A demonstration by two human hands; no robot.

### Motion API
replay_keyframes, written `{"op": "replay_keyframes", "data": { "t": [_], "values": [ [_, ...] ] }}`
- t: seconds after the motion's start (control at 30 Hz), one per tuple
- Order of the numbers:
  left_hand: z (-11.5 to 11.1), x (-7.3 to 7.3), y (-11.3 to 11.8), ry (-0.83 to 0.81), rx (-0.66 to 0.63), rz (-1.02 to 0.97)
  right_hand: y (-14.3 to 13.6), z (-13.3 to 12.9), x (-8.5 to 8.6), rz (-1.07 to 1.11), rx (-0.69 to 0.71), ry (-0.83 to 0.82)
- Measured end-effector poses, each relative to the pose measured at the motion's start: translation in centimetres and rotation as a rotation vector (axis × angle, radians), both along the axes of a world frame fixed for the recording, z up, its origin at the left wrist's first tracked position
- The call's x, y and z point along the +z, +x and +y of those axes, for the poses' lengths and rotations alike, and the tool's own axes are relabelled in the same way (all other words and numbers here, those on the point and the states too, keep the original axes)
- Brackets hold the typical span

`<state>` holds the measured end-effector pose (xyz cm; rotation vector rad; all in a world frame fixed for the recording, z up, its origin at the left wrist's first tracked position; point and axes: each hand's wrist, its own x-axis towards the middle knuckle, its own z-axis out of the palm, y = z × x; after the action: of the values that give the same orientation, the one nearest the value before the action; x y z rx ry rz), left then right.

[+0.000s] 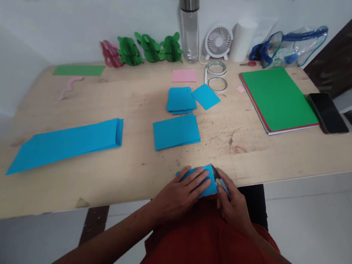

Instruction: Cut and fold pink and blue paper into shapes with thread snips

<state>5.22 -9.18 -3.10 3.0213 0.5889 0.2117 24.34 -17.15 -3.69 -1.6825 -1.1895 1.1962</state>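
My left hand (183,193) lies flat over a piece of blue paper (209,191) at the table's front edge, its fingers stretched out and pressing on it. In my right hand (232,202) is a box cutter (224,188) with a blue-grey handle. Its dark blade lies along the right edge of that paper. Just beyond my hands is a stack of blue paper rectangles (177,132). Behind it are a pile of smaller blue pieces (181,99) and a single blue square (206,97). Long blue strips (68,141) are stacked at the left.
Along the wall stand green paper shapes (152,48), a pink one (111,54), a water bottle (191,32), a small fan (218,42) and a clear pouch (294,48). Tape rolls (217,84) lie before the fan. At right are a green folder (278,101) and a phone (327,112).
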Motion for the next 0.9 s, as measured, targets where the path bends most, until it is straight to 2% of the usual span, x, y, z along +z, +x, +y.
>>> {"op": "replay_keyframes", "data": {
  "t": [0.17, 0.4, 0.9],
  "values": [
    [-0.1, 0.3, 1.1, 0.019, 0.027, -0.009, -0.1, 0.1, 0.2, 0.106, -0.027, -0.040],
    [0.2, 0.1, 1.7, 0.015, 0.024, 0.026, -0.2, 0.3, 0.1, 0.291, -0.087, -0.119],
    [0.0, -0.5, 2.1, 0.020, 0.091, -0.024, 0.0, 0.6, 0.4, 0.262, -0.054, -0.154]
  ]
}}
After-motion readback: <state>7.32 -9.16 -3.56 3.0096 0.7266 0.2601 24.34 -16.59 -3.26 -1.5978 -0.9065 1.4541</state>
